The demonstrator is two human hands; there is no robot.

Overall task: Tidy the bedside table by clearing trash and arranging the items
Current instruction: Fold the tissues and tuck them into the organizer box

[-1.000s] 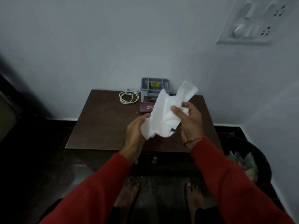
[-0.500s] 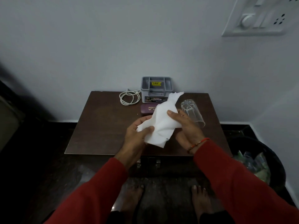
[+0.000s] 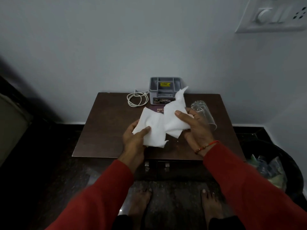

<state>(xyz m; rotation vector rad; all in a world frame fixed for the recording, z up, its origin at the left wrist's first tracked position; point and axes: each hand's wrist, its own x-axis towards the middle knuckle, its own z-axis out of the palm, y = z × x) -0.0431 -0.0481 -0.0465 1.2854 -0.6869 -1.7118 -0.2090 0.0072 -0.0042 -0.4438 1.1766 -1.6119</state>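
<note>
Your L hand pinches the lower-left corner of the tissue, thumb on top, fingers curled under, forearm reaching in from lower left. Your R hand grips the tissue's right side w/ thumb across the top, wrist cocked, palm facing left. Tissue is held stretched btwn both hands above the table, in front of the organizer, w/ cable and tipped glass behind.

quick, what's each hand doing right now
Left hand: pinching one end of the white tissue.
Right hand: gripping the tissue's other end.
</note>
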